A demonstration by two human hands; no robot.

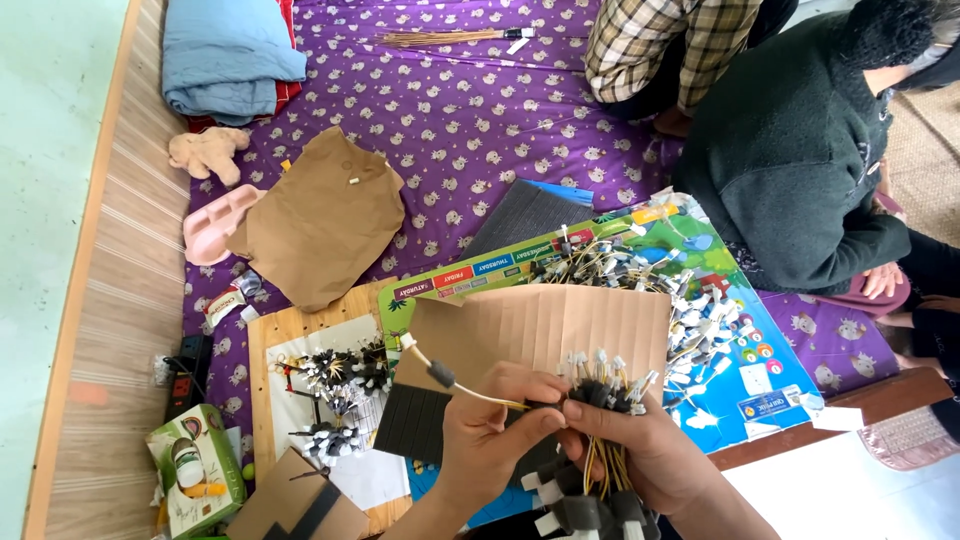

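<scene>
So the left hand (490, 435) is pinching one thin yellow wire (455, 382) with a grey foam block and a white tip, holding it up over a ribbed sheet of cardboard (560, 325). The right hand (640, 450) is wrapped tight around a whole bundle of wires (600, 385), white tips poking up, foam blocks hanging below. Both hands touch at the fingertips. Behind the cardboard there's a loose pile of wires (650, 275) on a colourful game board (740, 350), all sitting on a purple patterned mat (460, 120). Another person's dark sleeve (800, 170) is off to the right.
</scene>
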